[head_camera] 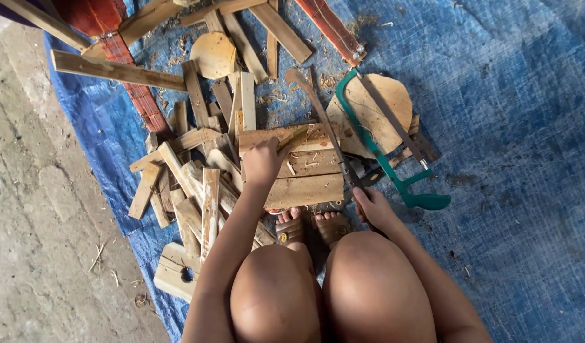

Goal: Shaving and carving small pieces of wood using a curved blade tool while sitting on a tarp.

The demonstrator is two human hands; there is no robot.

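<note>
I squat on a blue tarp [508,127] with my knees at the bottom of the view. My left hand [262,162] grips a small wooden stick [293,136] held against a stack of flat boards [304,181] in front of my feet. My right hand [372,206] is closed on the handle of a long curved blade [318,114] whose edge lies across the boards, tip pointing away from me.
A green-framed hacksaw [381,152] lies to the right over a rounded wood piece [375,108]. A heap of wood offcuts [191,184] spreads to the left. Long planks and a red frame [124,63] lie farther back. Bare concrete floor [32,209] borders the tarp's left edge.
</note>
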